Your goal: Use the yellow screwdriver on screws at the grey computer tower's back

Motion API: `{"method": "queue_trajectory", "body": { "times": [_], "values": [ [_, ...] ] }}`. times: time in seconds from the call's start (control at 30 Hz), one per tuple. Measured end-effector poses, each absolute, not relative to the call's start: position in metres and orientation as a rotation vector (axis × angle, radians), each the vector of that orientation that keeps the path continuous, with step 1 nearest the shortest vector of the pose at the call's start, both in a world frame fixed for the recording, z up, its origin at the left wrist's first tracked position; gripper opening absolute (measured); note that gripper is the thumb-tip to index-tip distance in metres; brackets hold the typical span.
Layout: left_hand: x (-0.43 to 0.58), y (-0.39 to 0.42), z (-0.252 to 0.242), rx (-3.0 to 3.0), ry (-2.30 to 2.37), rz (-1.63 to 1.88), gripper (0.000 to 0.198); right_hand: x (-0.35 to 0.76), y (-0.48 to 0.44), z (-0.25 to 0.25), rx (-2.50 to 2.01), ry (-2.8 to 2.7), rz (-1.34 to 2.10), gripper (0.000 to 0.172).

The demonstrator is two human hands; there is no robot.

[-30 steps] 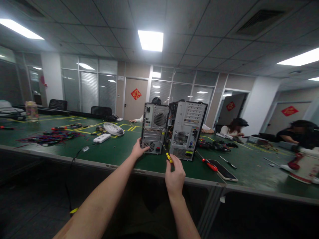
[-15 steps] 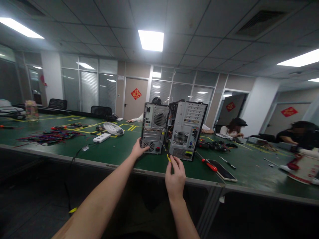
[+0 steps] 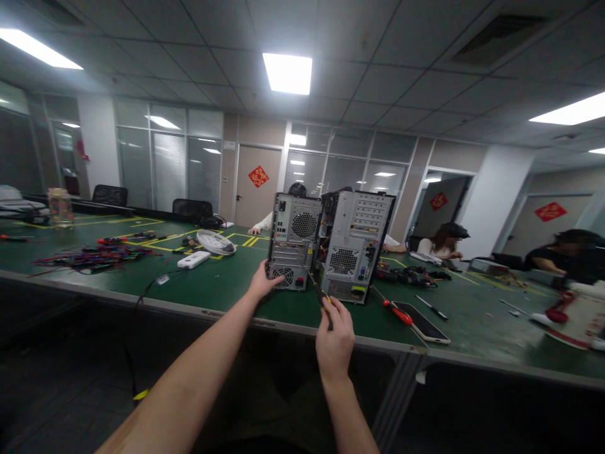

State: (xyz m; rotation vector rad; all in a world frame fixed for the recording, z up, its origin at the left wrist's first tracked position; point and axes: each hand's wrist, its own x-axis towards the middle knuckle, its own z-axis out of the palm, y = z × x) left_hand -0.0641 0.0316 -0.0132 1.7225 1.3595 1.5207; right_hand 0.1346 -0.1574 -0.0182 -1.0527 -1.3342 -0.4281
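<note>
Two computer tower cases stand upright on the green table, backs toward me: a grey one [image 3: 293, 241] on the left and a taller silver one [image 3: 355, 246] on the right. My left hand [image 3: 263, 282] grips the lower left corner of the grey case. My right hand [image 3: 334, 335] is closed round a screwdriver [image 3: 319, 291] with a yellow and black handle. Its tip points up at the gap between the two cases, near the grey case's lower right corner.
A red-handled screwdriver [image 3: 392, 309] and a phone [image 3: 422, 324] lie right of the cases. A white fan [image 3: 215, 242], a power strip [image 3: 193, 260] and a heap of coloured wires [image 3: 92, 258] lie left. Other people sit behind the cases and at the far right. The table edge [image 3: 283, 325] is close.
My right hand has turned the screwdriver in its fingers, and less of the yellow handle shows. The left hand stays on the grey case.
</note>
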Motion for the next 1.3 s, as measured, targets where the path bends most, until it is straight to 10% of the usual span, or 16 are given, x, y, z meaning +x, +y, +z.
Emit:
{"method": "queue_trajectory", "body": {
  "times": [1.3],
  "values": [
    [-0.065, 0.032, -0.014, 1.742, 1.357, 1.532, 0.092, 0.154, -0.157, 0.006, -1.000, -1.482, -0.422, 0.028]
  ]
}}
